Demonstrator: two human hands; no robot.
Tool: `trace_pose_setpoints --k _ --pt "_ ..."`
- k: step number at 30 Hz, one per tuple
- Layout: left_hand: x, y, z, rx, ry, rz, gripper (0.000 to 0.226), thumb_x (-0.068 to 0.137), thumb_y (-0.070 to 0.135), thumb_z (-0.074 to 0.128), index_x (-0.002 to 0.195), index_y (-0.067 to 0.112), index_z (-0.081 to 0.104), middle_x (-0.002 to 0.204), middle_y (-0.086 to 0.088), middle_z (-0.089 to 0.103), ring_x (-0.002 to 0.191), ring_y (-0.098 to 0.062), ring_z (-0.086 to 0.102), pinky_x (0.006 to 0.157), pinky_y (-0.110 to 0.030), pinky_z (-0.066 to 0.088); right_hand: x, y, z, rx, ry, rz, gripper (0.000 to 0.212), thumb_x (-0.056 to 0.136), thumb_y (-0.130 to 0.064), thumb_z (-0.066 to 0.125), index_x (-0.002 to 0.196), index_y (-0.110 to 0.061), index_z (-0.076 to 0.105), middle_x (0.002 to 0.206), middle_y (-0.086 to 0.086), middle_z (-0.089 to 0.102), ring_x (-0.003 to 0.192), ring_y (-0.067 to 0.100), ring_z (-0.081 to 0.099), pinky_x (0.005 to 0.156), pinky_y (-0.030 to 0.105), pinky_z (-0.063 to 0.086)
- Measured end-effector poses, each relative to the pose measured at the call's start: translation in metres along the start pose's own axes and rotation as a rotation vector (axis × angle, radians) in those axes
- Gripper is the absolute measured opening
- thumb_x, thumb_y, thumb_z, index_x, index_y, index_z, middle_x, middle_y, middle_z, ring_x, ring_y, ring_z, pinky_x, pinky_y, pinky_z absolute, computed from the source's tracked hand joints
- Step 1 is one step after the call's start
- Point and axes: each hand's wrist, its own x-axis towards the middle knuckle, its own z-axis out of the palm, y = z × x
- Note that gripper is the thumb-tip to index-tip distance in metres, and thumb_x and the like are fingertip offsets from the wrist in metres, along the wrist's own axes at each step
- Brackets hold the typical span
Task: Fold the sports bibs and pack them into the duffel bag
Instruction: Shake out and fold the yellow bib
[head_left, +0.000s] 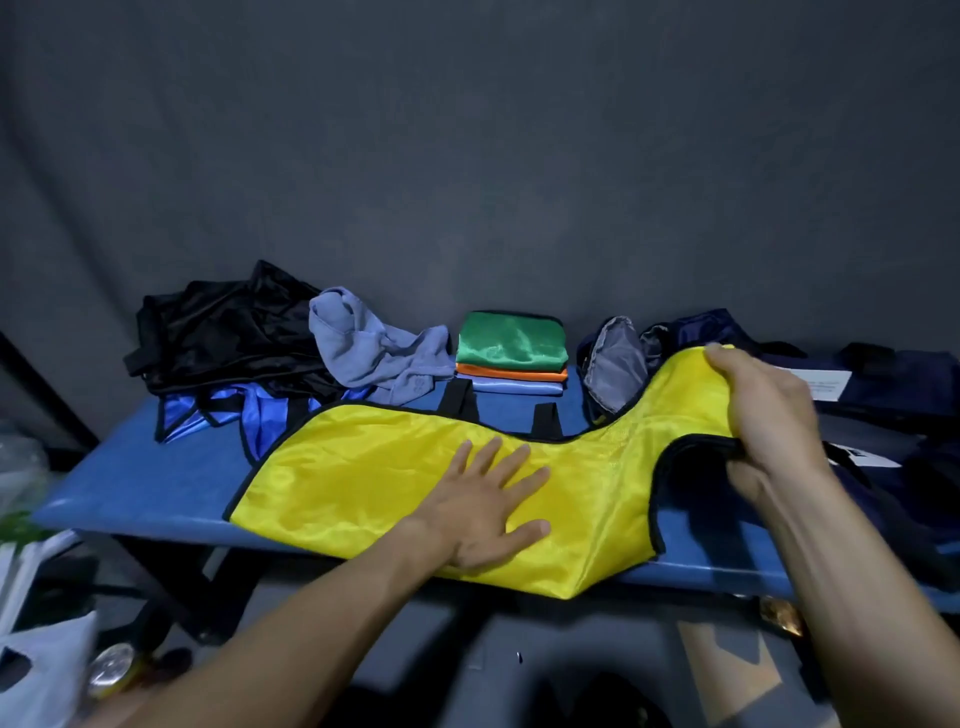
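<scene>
A yellow bib (363, 467) with black trim lies spread across the blue bench (135, 493). My left hand (488, 509) presses flat on its middle with fingers spread. My right hand (763, 410) grips the bib's right shoulder end and lifts it off the bench. Behind it stands a stack of folded bibs (511, 358), green on top, then orange and light blue. The dark navy duffel bag (883, 384) sits open at the right end, partly behind my right hand.
A heap of black bibs (223, 332), a crumpled grey-blue cloth (374, 348) and shiny blue bibs (228, 410) lie at the bench's left rear. Plastic bags (36, 670) and a can (111, 670) sit on the floor at lower left. A grey backdrop hangs behind.
</scene>
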Motion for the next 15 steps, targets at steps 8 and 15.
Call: trace_pose_setpoints --k 8,15 --pt "-0.010 -0.045 -0.062 -0.990 0.363 -0.212 0.023 0.103 0.012 0.051 0.120 0.014 0.067 0.109 -0.002 0.073 0.091 -0.014 0.068 0.077 -0.033 0.057 -0.024 -0.004 0.116 -0.181 -0.388 0.012 0.012 0.094 -0.010 0.065 0.084 -0.007 0.061 0.057 0.006 0.049 0.042 0.014 0.051 0.038 0.024 0.045" --pt "-0.064 -0.149 -0.072 -1.661 0.504 -0.671 0.035 0.101 0.021 0.041 0.110 0.001 0.068 0.094 -0.014 0.075 0.081 -0.030 0.073 0.074 -0.038 0.060 -0.045 0.064 0.247 -0.468 -0.595 0.034 0.029 0.090 -0.014 0.064 0.065 -0.014 0.050 0.061 0.011 0.056 0.049 0.023 0.066 0.056 0.048 0.062"
